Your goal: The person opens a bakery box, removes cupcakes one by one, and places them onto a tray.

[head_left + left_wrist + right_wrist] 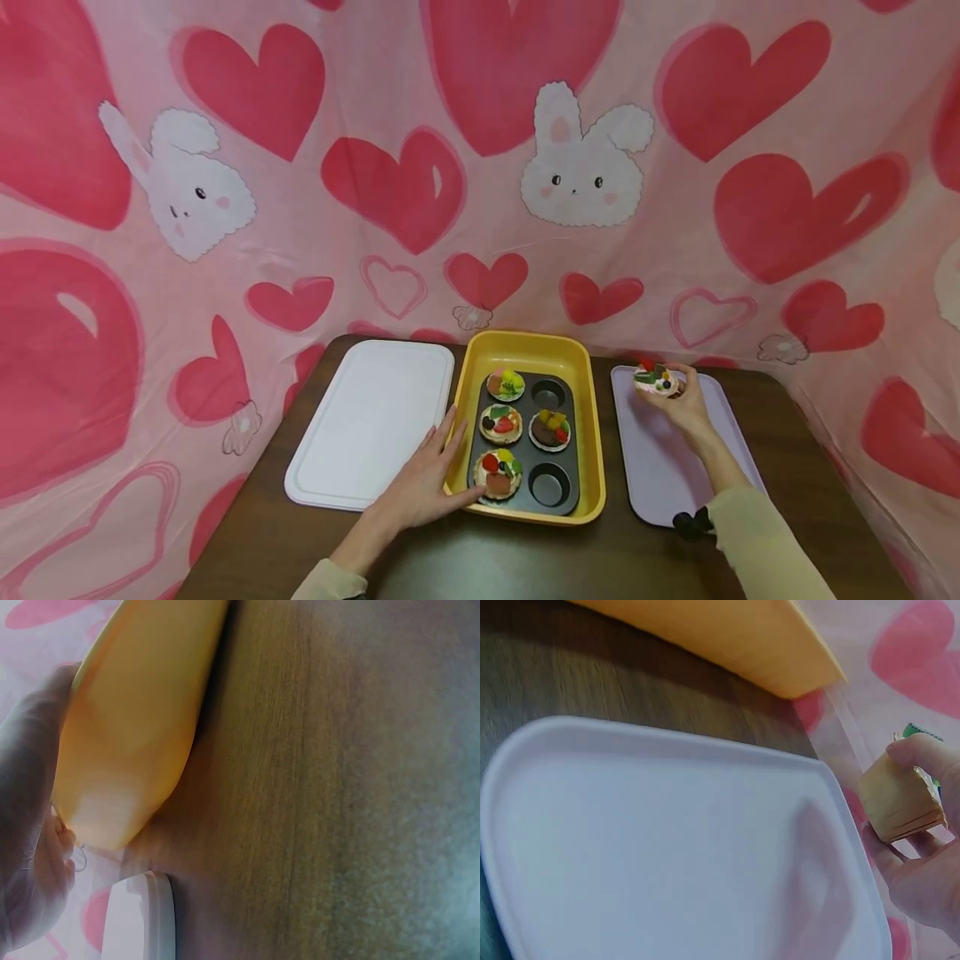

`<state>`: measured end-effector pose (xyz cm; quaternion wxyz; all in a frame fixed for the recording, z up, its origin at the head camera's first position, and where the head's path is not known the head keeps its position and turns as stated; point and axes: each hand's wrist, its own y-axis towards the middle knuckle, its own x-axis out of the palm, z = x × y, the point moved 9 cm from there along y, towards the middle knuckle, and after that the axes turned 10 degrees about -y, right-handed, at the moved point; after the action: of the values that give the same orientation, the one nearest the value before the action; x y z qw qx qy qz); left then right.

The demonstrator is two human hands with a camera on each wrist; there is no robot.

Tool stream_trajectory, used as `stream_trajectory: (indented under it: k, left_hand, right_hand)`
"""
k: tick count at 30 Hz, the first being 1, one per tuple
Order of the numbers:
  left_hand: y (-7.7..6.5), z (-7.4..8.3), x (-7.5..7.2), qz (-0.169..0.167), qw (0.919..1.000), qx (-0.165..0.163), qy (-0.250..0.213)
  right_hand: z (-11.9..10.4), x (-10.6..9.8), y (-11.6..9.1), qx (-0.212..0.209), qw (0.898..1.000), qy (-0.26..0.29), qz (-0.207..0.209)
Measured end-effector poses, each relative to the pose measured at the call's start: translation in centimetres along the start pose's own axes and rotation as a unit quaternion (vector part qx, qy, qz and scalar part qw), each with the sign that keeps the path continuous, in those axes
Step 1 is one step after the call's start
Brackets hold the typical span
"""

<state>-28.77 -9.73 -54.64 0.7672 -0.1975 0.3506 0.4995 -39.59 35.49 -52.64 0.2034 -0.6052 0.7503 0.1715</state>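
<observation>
My right hand (684,406) holds a fruit-topped tart (656,380) above the far end of a lavender tray (660,492). In the right wrist view, the tart's pale cup (900,796) shows between thumb and fingers. My left hand (427,483) rests with spread fingers against the left side of a yellow tub (596,417), its thumb at the near left corner. Inside the tub lies a dark muffin tin (525,479). Its left column carries a kiwi-topped tart (506,384), a strawberry tart (501,424) and another fruit tart (497,474). A chocolate tart (550,430) sits in the right column's middle cup.
A white board (375,417) lies left of the tub on the brown wooden table (465,558). The tin's upper right cup (547,394) and lower right cup (549,485) hold no tart. Behind the table hangs a pink cloth (480,208) with hearts and rabbits.
</observation>
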Motion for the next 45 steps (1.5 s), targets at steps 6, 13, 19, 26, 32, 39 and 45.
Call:
stream_trajectory:
  k: [6, 13, 19, 26, 32, 39, 45]
  left_hand:
    - [0.0, 0.0, 0.2, 0.0, 1.0, 0.004, 0.003]
    - [-0.1, 0.1, 0.3, -0.004, 1.0, 0.003, 0.003]
    - [-0.2, -0.1, 0.5, -0.005, 1.0, -0.006, 0.0]
    - [-0.2, 0.0, 0.4, -0.002, 1.0, -0.004, 0.004]
    - [-0.1, -0.1, 0.4, 0.001, 1.0, -0.005, 0.007]
    - [0.0, 0.0, 0.2, 0.007, 1.0, -0.006, 0.001]
    - [-0.1, 0.2, 0.1, 0.007, 0.9999, -0.008, -0.002]
  right_hand:
    - [1.3, -1.8, -0.2, 0.009, 0.999, -0.011, 0.032]
    - [3.1, -3.5, -0.1, 0.044, 0.996, 0.004, 0.073]
    - [4.4, -4.7, 0.5, 0.061, 0.991, 0.007, 0.122]
    - [5.4, -4.9, 0.7, 0.063, 0.987, -0.002, 0.146]
    - [5.7, -4.4, 0.7, 0.069, 0.986, -0.029, 0.149]
    - [5.6, -4.1, 1.1, 0.082, 0.986, -0.014, 0.146]
    - [6.1, -3.9, 1.0, 0.094, 0.984, -0.007, 0.152]
